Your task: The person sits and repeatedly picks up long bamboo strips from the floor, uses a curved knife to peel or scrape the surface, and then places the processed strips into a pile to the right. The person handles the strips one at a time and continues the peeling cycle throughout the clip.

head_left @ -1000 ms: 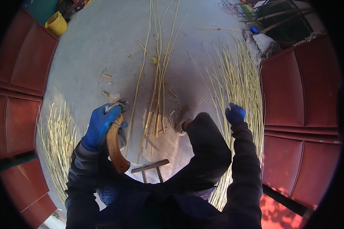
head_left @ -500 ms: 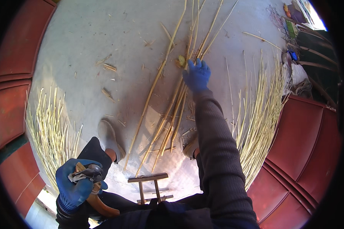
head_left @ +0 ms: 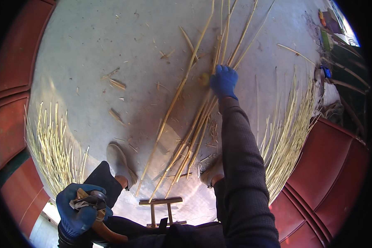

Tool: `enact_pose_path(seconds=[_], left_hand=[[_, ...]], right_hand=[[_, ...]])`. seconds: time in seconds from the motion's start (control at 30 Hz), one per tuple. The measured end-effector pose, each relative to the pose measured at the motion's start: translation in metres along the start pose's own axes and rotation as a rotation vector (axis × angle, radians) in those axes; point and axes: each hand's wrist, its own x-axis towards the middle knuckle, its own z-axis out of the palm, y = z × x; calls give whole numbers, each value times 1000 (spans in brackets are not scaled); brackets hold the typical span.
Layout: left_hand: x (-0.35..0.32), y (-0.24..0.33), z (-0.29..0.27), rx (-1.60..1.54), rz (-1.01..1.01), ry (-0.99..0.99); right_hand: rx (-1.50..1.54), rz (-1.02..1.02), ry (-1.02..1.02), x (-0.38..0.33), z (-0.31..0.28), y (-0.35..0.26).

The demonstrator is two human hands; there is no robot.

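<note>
My right hand (head_left: 224,82), in a blue glove, is closed around several long tan canes (head_left: 198,118) lying on the floor in front of me. A longer single cane (head_left: 175,97) lies apart, to the left of that hand. Low on the left, my left hand (head_left: 78,208), also in a blue glove, is closed around a tool with a curved wooden handle (head_left: 108,232). Cloth and a rounded metal part show at the tool's top; its kind is unclear. A small yellow-green thing (head_left: 204,79) lies beside my right hand, partly hidden.
A small wooden stand (head_left: 161,202) stands between my legs. Bundles of thin pale sticks lie left (head_left: 56,151) and right (head_left: 291,140). Red padded panels (head_left: 12,132) line both sides. Cane scraps (head_left: 117,84) litter the concrete floor. Cluttered items (head_left: 328,91) sit at the far right.
My right hand has closed on the canes, and their near ends have shifted slightly. The view has moved a little. My left hand still holds the wooden-handled tool.
</note>
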Motion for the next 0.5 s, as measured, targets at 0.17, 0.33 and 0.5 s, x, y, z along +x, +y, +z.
enact_pose_path(seconds=[0.17, 0.33, 0.5], left_hand=[[-11, -4, 8, 15, 14, -29], [-13, 0, 14, 68, 2, -72], [1, 11, 13, 43, -63, -59]], right_hand=[[-31, -94, 330, -51, 3, 20], [-56, -88, 254, -36, 7, -4], [-163, 3, 189, 7, 13, -20]])
